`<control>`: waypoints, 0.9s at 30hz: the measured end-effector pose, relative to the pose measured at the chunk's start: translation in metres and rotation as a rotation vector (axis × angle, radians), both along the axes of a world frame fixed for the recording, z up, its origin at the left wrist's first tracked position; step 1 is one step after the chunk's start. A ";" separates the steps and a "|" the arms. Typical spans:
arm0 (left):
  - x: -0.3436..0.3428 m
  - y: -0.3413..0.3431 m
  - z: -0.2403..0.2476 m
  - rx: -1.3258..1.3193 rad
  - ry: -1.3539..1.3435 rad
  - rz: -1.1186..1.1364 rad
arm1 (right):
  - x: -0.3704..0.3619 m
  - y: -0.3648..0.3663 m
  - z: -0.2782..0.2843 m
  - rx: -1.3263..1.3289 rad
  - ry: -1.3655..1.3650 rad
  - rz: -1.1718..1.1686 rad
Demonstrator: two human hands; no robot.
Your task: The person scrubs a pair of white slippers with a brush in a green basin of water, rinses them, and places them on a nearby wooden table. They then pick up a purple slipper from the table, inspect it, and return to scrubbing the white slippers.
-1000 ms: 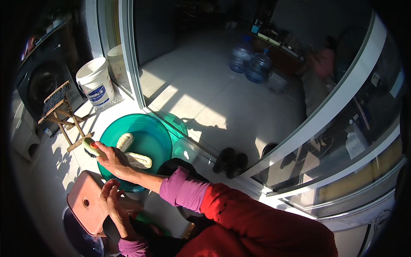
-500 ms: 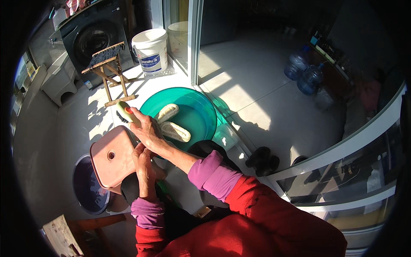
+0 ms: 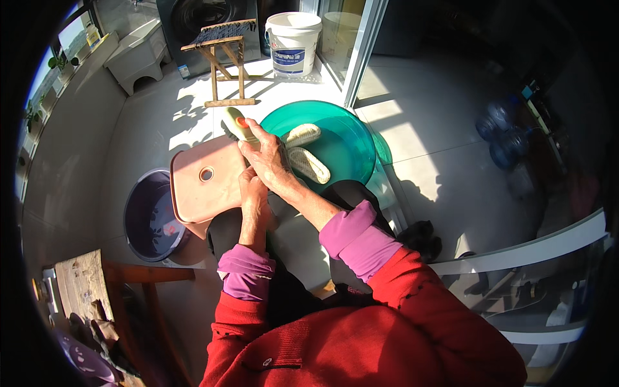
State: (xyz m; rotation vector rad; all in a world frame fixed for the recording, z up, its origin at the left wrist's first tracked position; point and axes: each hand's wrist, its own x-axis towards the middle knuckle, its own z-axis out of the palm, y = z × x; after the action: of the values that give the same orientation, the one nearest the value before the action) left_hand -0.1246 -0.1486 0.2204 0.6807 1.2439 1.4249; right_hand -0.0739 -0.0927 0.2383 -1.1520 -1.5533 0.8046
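My right hand [image 3: 269, 161] is wrapped round a pale green scrubbing brush [image 3: 235, 122] with dark bristles and a red spot by my fingertips. The brush is above the far edge of an upturned pink plastic stool [image 3: 193, 190] with a round hole. My left hand [image 3: 253, 189] is closed just under the right palm; what its fingers hold, if anything, is hidden. Right of my hands, a large green basin [image 3: 351, 135] holds water and two pale, textured insoles [image 3: 309, 165], [image 3: 302, 134], lying side by side partly against its near left wall.
A purple basin [image 3: 137, 226] stands left of the pink stool. Farther off are a folding wooden stool [image 3: 225, 71], a white bucket [image 3: 293, 45] and a dark washing machine [image 3: 206, 19]. A rough wooden bench [image 3: 84, 284] is near left; a glass door frame [image 3: 364, 55] rises beyond the green basin.
The whole view has shifted, so the things sit farther right and higher in it. Both hands keep nearly the same pose, the brush still in my right hand.
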 end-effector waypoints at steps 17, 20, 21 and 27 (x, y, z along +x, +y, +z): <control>0.031 0.029 -0.078 -0.105 0.269 -0.176 | 0.175 0.042 -0.001 -0.153 0.431 -0.226; 0.060 0.027 -0.114 -0.206 0.272 -0.200 | 0.188 0.038 0.004 -0.177 0.413 -0.235; 0.068 0.028 -0.125 -0.217 0.302 -0.205 | 0.193 0.037 0.006 -0.171 0.400 -0.238; 0.094 0.046 -0.169 -0.275 0.274 -0.289 | 0.212 0.029 0.013 -0.233 0.454 -0.236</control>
State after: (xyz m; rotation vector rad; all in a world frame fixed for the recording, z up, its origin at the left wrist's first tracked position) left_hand -0.0310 -0.1030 0.0511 0.8451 1.4535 0.9242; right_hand 0.1376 -0.0632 0.2511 -1.1903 -0.9509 1.0211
